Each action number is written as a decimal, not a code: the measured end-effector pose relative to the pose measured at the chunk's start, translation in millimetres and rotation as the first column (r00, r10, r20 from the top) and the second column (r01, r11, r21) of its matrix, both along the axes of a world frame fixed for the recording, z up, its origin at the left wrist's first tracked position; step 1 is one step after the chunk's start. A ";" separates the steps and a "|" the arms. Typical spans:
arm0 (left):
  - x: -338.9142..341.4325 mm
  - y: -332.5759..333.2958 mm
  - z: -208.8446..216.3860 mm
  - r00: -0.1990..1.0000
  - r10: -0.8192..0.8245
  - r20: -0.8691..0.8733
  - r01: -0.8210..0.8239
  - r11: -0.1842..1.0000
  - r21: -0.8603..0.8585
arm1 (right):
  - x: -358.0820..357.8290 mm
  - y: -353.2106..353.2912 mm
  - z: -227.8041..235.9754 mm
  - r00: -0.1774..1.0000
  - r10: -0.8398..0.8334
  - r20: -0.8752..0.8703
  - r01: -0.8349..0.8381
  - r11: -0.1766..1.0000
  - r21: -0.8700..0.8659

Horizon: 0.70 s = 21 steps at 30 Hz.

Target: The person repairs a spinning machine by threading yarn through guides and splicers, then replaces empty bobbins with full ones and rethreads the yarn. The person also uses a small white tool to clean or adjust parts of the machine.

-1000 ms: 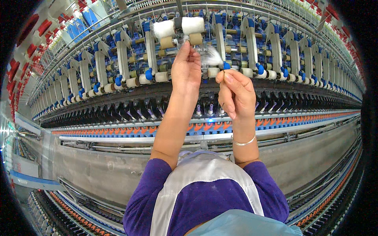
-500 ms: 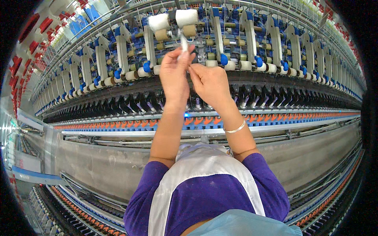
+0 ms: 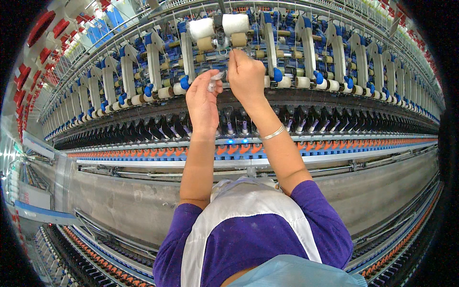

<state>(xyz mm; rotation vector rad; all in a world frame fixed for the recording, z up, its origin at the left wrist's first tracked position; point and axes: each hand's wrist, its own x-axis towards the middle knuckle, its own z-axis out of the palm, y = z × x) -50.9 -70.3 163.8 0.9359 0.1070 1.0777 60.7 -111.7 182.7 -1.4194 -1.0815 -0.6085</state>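
My left hand (image 3: pixel 203 103) is closed around a loose tuft of white fibre (image 3: pixel 213 82), just below the raised arm of a spinning frame. To its right my right hand (image 3: pixel 247 76) is curled, its fingers pinched near the arm's tan rollers; whatever they hold is hidden. The raised arm bears two white fuzzy rollers, a left one (image 3: pixel 201 28) and a right one (image 3: pixel 235 23). Under these sit a left tan roller (image 3: pixel 205 44) and a right tan roller (image 3: pixel 238 39). A small wire loop (image 3: pixel 223 52) hangs between them, beside my right fingertips.
Lowered pale arms (image 3: pixel 306 45) with blue tips line the machine on both sides. Below them run cream rollers (image 3: pixel 302 82), dark spindle dividers (image 3: pixel 306 115) and a row of orange parts (image 3: pixel 325 143). A metal rail (image 3: pixel 267 161) crosses before my body. Another machine (image 3: pixel 95 253) stands at lower left.
My hands have drawn apart. The left moved down and left with white fibre in its fingers; the right rose toward the tan rollers. The whole view shifted slightly.
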 end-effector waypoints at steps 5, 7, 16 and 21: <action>11.8 4.1 1.5 0.999 0.025 -0.039 -0.024 0.999 0.026 | 17.5 -20.0 13.8 0.044 0.684 -0.728 -0.691 0.547 0.473; 20.7 7.4 3.4 0.999 0.006 -0.054 -0.004 0.999 0.041 | 18.9 -32.4 25.1 -0.817 0.475 -0.326 -0.448 -0.169 0.878; 78.6 21.2 13.0 0.883 -0.251 0.397 0.403 0.838 -0.368 | -13.1 -127.7 21.1 -0.040 0.862 -0.505 -0.736 0.316 0.598; 79.4 10.4 18.9 0.919 -0.148 0.365 0.275 0.905 -0.325 | -14.5 -132.4 4.0 0.161 0.798 -0.581 -0.747 0.483 0.457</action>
